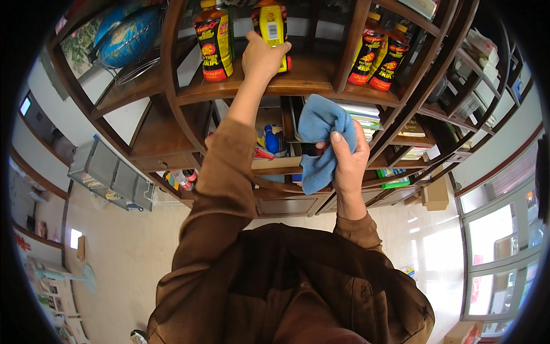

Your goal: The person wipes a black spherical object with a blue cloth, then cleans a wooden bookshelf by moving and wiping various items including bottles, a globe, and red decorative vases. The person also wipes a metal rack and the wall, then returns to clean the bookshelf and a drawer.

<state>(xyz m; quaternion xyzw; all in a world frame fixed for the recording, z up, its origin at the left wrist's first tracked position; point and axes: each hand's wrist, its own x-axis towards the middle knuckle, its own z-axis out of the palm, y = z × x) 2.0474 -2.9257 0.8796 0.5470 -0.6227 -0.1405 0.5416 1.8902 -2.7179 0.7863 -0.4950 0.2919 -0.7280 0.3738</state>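
Observation:
On a wooden shelf, my left hand (pixel 263 56) grips a yellow and black drink bottle (pixel 271 26) from the front, its barcode side facing me. Just left of it stands a similar Hi-Tiger drink bottle (pixel 213 47). Bunched in my right hand (pixel 350 161) is a blue cloth (pixel 324 124), in front of the compartments below the shelf. Two more Hi-Tiger bottles (pixel 389 58) lean together in the compartment on the right, behind a wooden upright.
The wooden shelf unit (pixel 258 88) curves across the view. A globe (pixel 129 38) occupies the left compartment. Below are an open drawer or box with a blue toy pin (pixel 271 139) and stacked books (pixel 361 114). A grey rack (pixel 111 172) stands on the floor at left.

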